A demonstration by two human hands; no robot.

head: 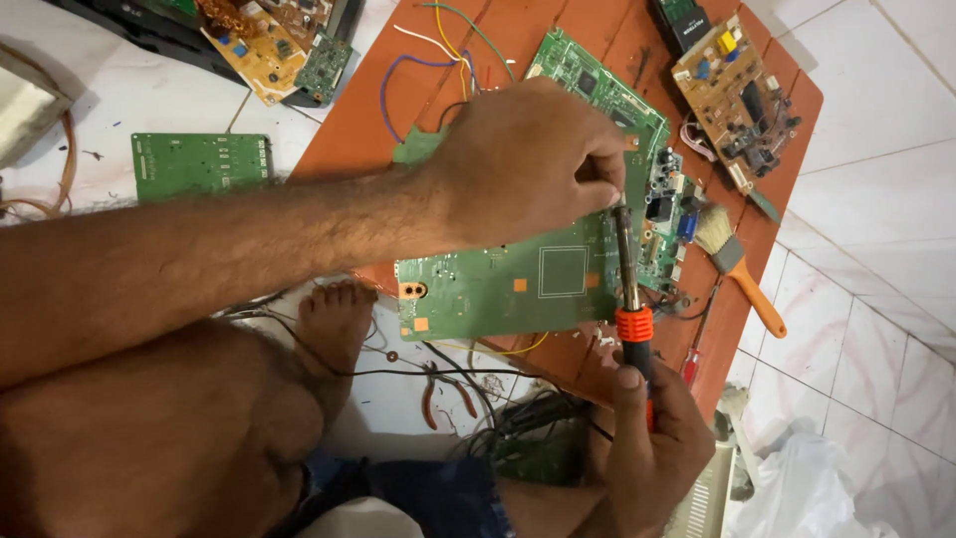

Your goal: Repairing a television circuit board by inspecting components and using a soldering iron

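Closest to me, my bare knee and foot fill the lower left, with my left forearm stretched across above them. My left hand is curled shut over the large green circuit board, fingertips pinched near the top of the soldering iron's metal shaft; I cannot tell whether they hold anything, since the hand hides much of the board's upper half and whatever lies under it. My right hand is wrapped around the soldering iron by its black handle, just below the orange collar, with the shaft running up over the board's right edge toward my left fingers. The board rests on an orange-brown wooden board laid on the white tiled floor. Loose coloured wires curl at its top, a brown circuit board sits at its far right corner, and a paintbrush with an orange handle lies just beside the green board's connector edge. Red-handled pliers and tangled black cables lie near my foot. A smaller green board lies apart on the floor to the left.
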